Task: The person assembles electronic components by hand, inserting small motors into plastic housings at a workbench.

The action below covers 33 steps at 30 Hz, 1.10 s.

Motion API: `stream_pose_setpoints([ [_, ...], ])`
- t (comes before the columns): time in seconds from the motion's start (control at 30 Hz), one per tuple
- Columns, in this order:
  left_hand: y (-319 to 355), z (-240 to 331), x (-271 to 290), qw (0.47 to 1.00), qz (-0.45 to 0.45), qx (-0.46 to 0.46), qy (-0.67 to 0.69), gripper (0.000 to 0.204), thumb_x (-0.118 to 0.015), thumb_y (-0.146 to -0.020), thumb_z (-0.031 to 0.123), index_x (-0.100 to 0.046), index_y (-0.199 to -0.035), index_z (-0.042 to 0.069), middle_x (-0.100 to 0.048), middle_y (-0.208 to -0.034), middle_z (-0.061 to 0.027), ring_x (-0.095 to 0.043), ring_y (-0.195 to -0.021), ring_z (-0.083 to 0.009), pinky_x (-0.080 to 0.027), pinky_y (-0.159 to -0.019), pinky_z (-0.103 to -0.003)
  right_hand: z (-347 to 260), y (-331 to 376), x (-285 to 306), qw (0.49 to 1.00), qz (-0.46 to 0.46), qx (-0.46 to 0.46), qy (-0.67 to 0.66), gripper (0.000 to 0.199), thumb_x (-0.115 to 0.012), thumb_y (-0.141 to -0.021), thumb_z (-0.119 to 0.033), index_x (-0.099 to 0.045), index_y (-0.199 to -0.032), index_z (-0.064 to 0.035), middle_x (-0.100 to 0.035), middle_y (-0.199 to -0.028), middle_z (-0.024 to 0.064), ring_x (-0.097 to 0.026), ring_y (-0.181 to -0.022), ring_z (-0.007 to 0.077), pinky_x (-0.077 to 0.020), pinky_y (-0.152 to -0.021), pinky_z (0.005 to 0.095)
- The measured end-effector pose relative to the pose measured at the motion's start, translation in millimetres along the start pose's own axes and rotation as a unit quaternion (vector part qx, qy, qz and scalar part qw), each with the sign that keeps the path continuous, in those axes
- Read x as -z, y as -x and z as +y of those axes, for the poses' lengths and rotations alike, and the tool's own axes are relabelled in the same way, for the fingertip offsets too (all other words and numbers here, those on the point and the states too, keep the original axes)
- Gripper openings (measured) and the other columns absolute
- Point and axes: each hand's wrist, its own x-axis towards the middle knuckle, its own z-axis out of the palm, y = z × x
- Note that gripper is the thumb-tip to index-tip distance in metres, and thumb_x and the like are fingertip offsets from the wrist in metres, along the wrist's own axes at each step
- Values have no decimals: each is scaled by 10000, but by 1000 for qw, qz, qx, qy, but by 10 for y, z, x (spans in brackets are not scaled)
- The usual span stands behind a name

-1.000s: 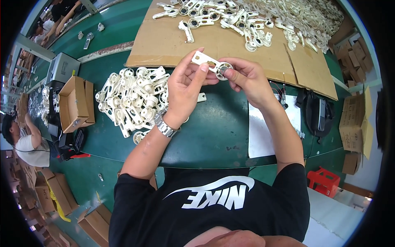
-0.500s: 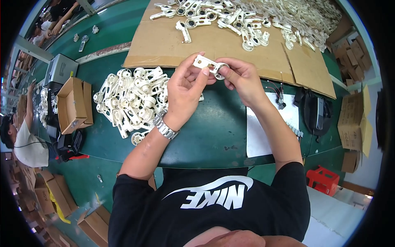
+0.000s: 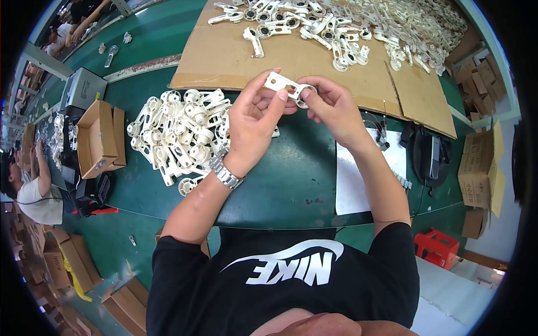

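Observation:
Between both hands is a white plastic part (image 3: 279, 83) with a flat slotted arm and a round ring at one end. My left hand (image 3: 253, 115) pinches the slotted arm between thumb and fingers. The ring end is gripped by my right hand (image 3: 330, 109), its thumb pressed at the ring's opening. To the left of my left wrist lies a heap of similar white plastic parts (image 3: 174, 131) on the green table. Beyond my hands, more such parts (image 3: 330, 33), several with dark round centres, rest on a cardboard sheet (image 3: 213, 70).
A white sheet (image 3: 353, 185) with small wired components lies at right, beside a black pouch (image 3: 434, 157). An open cardboard box (image 3: 96, 140) and a grey metal box (image 3: 85, 89) stand at left. A red stool (image 3: 437, 248) is on the floor. Another person (image 3: 36, 190) works at far left.
The ring end of the white plastic part is turned slightly, showing its opening more plainly. Both hands keep their hold in nearly the same place.

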Motion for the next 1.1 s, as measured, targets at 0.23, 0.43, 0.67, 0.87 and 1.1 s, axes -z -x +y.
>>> stream_pose_setpoints([
  [0.23, -6, 14, 37, 1000, 16, -9, -8, 446, -645, -1042, 61, -499, -1452, -40, -723, -1089, -165, -751, -911, -199, -648, -838, -329, -107, 0, 30, 997, -45, -36, -50, 331, -692, -1041, -250, -669, -1291, -35, -668, -939, -7, -597, -748, 76, -514, -660, 241],
  [0.43, 30, -3, -14, 1000, 2, -20, 6, 444, -648, -1032, 28, -506, -1446, -42, -713, -1124, -158, -738, -975, -192, -646, -862, -331, 3, -2, 47, 998, -51, -16, -41, 289, -691, -1036, -198, -676, -1279, -43, -662, -917, -7, -602, -758, 80, -512, -666, 242],
  [0.67, -31, -38, 46, 999, -6, -2, -32, 427, -615, -1068, 91, -487, -1447, -60, -698, -1185, -178, -728, -1002, -182, -630, -857, -307, 79, -56, -45, 999, 42, 9, 1, 221, -711, -1009, -146, -707, -1211, -55, -654, -865, -21, -559, -689, 60, -459, -599, 223],
  [0.87, -66, 488, 410, 863, -106, -13, -494, 520, -826, -891, 192, -594, -1320, 11, -618, -1087, -114, -651, -902, -234, -558, -783, -363, -78, -188, 261, 996, 78, -35, 27, 365, -785, -971, -355, -731, -1171, -55, -578, -709, -47, -478, -561, 25, -335, -465, 199],
  [1.1, 113, 305, 346, 708, -224, -68, -666, 237, -857, -752, 97, -738, -951, 47, -608, -1028, -115, -537, -1038, -325, -480, -940, -430, -36, -648, 717, 984, 174, -26, 19, 367, -723, -1004, -342, -711, -1243, -63, -545, -710, -50, -496, -617, 53, -367, -533, 237],
])
